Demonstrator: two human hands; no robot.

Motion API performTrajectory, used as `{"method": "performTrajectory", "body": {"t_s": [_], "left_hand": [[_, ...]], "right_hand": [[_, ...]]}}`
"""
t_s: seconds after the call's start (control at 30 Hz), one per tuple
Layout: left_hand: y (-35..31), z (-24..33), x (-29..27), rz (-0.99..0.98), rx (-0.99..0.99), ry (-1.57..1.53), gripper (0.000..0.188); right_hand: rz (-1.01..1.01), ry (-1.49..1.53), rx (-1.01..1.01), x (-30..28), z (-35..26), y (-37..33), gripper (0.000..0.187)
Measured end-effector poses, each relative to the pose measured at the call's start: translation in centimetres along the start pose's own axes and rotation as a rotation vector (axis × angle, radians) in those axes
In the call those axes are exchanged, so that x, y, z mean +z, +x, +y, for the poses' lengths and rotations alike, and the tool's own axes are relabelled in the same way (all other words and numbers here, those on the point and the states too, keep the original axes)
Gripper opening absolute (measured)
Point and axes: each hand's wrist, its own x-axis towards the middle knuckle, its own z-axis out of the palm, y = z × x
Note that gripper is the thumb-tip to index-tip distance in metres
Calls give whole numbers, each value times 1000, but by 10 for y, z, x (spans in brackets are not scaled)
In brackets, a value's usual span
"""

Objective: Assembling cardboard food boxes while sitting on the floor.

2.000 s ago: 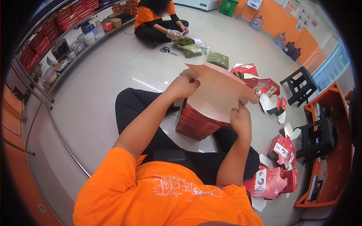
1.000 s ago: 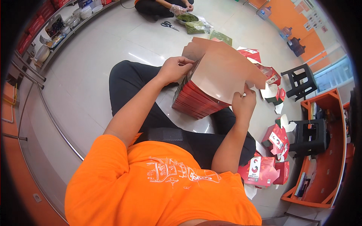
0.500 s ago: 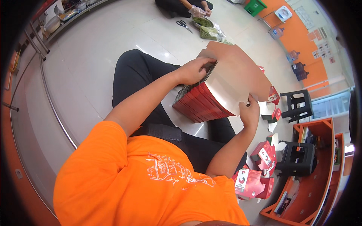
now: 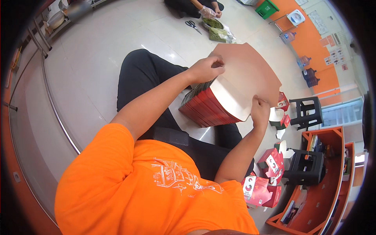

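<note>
Between my crossed legs stands a tall stack of flat cardboard box blanks (image 4: 209, 102), red along the side, with pale inner faces turned up. The top blank (image 4: 246, 66) is broad, brownish and notched along its edges. My left hand (image 4: 206, 69) is closed at its left edge, with thumb and fingers curled together there. On the near right edge, my right hand (image 4: 259, 111) pinches the same blank between thumb and bent fingers. The undersides of both grips are partly hidden.
Folded red boxes (image 4: 258, 190) lie on the floor at my right, beside black stools (image 4: 305, 166) and an orange shelf (image 4: 333, 172). Ahead, another person's gloved hand (image 4: 207, 12) is over a bowl of greens (image 4: 213, 23); scissors (image 4: 192, 26) lie nearby. A metal rack (image 4: 58, 117) stands left.
My left hand has come up slightly at the blank's left edge, its fingers more closed. My right hand has shifted a little along the near edge, fingers now curled over it.
</note>
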Motion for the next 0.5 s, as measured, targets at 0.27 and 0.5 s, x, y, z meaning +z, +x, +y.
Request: {"method": "performTrajectory", "body": {"t_s": [0.27, 0.5], "left_hand": [[8, 35, 10, 67, -7, 491, 41], [30, 25, 8, 107, 22, 832, 22]], "right_hand": [[31, 47, -71, 4, 14, 3, 41], [-108, 745, 213, 5, 21, -7, 41]]}}
